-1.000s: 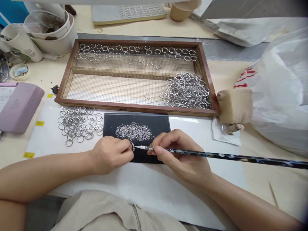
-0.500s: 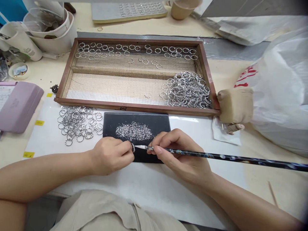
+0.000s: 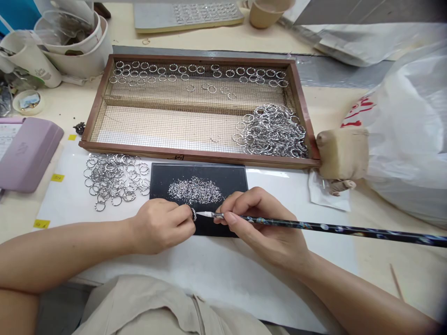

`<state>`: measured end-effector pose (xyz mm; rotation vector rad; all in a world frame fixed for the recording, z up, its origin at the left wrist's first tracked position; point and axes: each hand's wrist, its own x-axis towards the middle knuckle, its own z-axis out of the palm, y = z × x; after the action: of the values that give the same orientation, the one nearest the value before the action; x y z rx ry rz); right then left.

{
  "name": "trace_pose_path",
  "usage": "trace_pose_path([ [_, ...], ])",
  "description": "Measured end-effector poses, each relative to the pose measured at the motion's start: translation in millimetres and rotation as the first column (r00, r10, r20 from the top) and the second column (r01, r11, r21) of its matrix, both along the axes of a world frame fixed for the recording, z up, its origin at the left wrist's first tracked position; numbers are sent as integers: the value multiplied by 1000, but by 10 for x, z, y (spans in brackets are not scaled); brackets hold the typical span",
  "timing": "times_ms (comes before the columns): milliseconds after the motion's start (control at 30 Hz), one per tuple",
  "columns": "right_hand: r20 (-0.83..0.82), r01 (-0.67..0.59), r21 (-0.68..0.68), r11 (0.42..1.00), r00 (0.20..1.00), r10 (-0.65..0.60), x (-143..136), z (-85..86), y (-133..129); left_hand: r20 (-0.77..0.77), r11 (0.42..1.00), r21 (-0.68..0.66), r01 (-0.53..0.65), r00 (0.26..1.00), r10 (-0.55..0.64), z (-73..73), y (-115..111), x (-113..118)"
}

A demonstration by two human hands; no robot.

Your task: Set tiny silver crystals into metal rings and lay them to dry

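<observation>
Between the thumb and fingertips of my left hand [image 3: 165,226] is a silver ring [image 3: 194,214], mostly covered by the fingers. My right hand [image 3: 263,225] is closed around a long, dark patterned pen-like stick [image 3: 335,228] with a white pointed tip [image 3: 204,214]. That tip meets or nearly meets the ring's edge. Under both hands lies a black tray [image 3: 230,179], bearing a spread of tiny sparkling stones [image 3: 195,190]. Just left of the tray, many silver rings [image 3: 113,177] are heaped on the white sheet.
A wooden mesh-bottomed frame [image 3: 200,156] stands behind the tray, with rows of rings and a large ring pile [image 3: 274,132]. On the right are a beige block [image 3: 344,153] and a white plastic bag [image 3: 408,135]. A purple case [image 3: 33,151] and tubs [image 3: 80,60] occupy the left.
</observation>
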<state>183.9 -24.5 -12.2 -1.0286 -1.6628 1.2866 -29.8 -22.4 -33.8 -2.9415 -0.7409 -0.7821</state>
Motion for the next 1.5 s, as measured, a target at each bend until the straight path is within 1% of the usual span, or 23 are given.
trace_pose_path([
  [267,20,-3,-5,1000,1000,3,-10,12,3,16,1000,-2,-2,1000,2,-22,2,7],
  [467,9,-6,-4,1000,1000,6,-9,5,2,16,1000,3,3,1000,-3,-6,8,9],
  [733,6,9,-1,1000,1000,-9,1,6,13,-1,1000,14,-6,1000,6,-17,1,5],
  [800,18,58,9,998,998,-58,25,6,29,-9,1000,10,1,1000,0,-13,1,0],
  [867,58,147,2,989,987,-147,64,-2,61,-14,1000,4,1,1000,-1,-7,2,-5],
  [967,134,302,-33,953,946,-296,140,-33,137,-11,1000,-10,2,1000,-2,-2,4,-13],
  [1067,176,395,-61,917,908,-380,203,-77,209,1,1000,-22,4,1000,-4,-5,5,-16],
  [1167,202,417,-79,906,896,-395,222,-109,238,20,1000,-20,-5,1000,5,-9,7,-10],
  [1333,191,383,-83,920,912,-362,201,-122,215,39,1000,-26,1,999,0,2,17,6],
  [1500,201,370,-94,924,916,-346,196,-133,204,23,1000,-24,-3,1000,3,9,19,9],
])
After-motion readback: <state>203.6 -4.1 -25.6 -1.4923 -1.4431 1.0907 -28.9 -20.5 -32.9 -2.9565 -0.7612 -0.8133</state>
